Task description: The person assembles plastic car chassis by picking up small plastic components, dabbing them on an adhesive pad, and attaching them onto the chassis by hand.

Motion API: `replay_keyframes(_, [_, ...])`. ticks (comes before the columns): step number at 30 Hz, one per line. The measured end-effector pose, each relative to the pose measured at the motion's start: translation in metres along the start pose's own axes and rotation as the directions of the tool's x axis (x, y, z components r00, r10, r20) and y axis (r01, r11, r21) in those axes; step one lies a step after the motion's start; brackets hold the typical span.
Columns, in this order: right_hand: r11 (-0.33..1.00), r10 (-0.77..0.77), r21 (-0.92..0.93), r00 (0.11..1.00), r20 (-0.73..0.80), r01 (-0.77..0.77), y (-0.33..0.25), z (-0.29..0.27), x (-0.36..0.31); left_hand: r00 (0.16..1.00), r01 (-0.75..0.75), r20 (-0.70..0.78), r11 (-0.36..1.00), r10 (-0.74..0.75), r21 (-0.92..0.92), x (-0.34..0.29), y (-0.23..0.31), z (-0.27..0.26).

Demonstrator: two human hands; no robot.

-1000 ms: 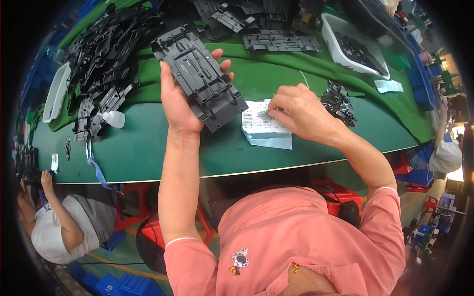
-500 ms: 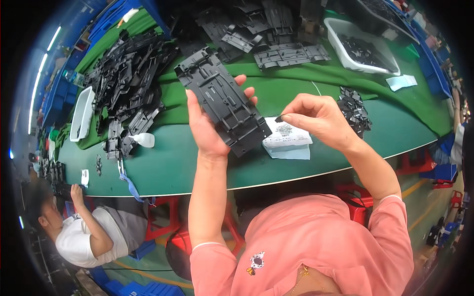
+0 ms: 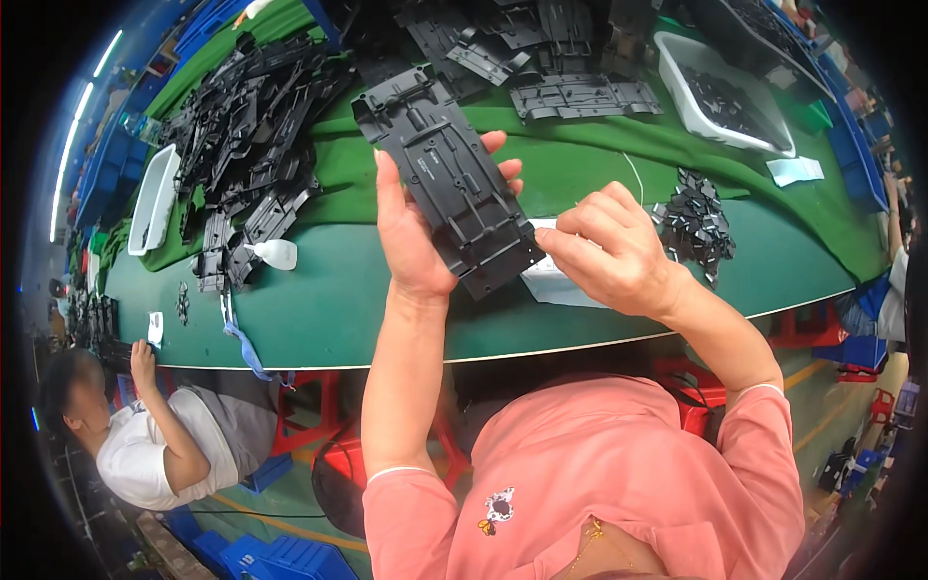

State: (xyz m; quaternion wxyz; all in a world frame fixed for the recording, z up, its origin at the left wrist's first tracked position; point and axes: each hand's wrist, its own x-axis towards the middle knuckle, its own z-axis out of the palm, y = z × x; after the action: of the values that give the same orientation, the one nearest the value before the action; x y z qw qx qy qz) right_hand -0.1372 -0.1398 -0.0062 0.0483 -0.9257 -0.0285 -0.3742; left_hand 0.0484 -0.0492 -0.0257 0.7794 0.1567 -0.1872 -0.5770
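My left hand (image 3: 414, 246) holds a long black molded plastic panel (image 3: 440, 174) from below and the side, thumb along its left edge and fingertips showing past its right edge. The panel is tilted, its ribbed face toward me. My right hand (image 3: 614, 253) is closed in a pinch at the panel's lower right corner, on a small black plastic part (image 3: 534, 232) mostly hidden by the fingertips. I cannot tell whether this part is seated on the panel. Partly behind my right hand lies a white printed paper (image 3: 561, 287) on the green table (image 3: 464, 333).
A pile of small black parts (image 3: 698, 227) lies right of my hand. Black panels (image 3: 251, 126) are heaped at the left beside a white tray (image 3: 155, 203); others (image 3: 580, 97) lie ahead. A white bin (image 3: 720, 101) stands far right. A co-worker (image 3: 184, 435) sits at the left.
My right hand has moved in to the panel's edge with the small black plastic part. The panel shifts slightly up and right in the view, still in my left hand.
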Motion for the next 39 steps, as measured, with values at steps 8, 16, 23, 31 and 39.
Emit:
replay_keyframes(8, [0.993, -0.091, -0.067, 0.994, 0.057, 0.095, 0.000, -0.002, -0.003, 1.000, 0.006, 0.022, 1.000, -0.006, -0.011, 0.000, -0.001, 0.000])
replay_keyframes(16, [0.997, -0.069, -0.013, 0.984, 0.166, 0.072, 0.000, -0.009, 0.001, 1.000, -0.004, -0.009, 0.994, 0.005, 0.107, -0.001, -0.001, 0.006])
replay_keyframes(23, [0.998, -0.061, -0.018, 0.984, 0.166, 0.065, -0.001, -0.011, 0.005, 1.000, -0.007, 0.001, 0.988, 0.006, 0.151, -0.002, -0.001, 0.008])
replay_keyframes(31, [0.998, -0.057, -0.011, 0.978, 0.199, 0.061, -0.001, -0.011, 0.005, 1.000, -0.017, 0.020, 0.993, 0.014, 0.116, -0.002, -0.003, 0.011])
replay_keyframes(39, [0.996, 0.092, 0.013, 0.996, 0.015, -0.092, -0.012, -0.013, -0.006, 0.981, -0.170, 0.104, 0.984, 0.165, 0.046, -0.006, -0.001, 0.014])
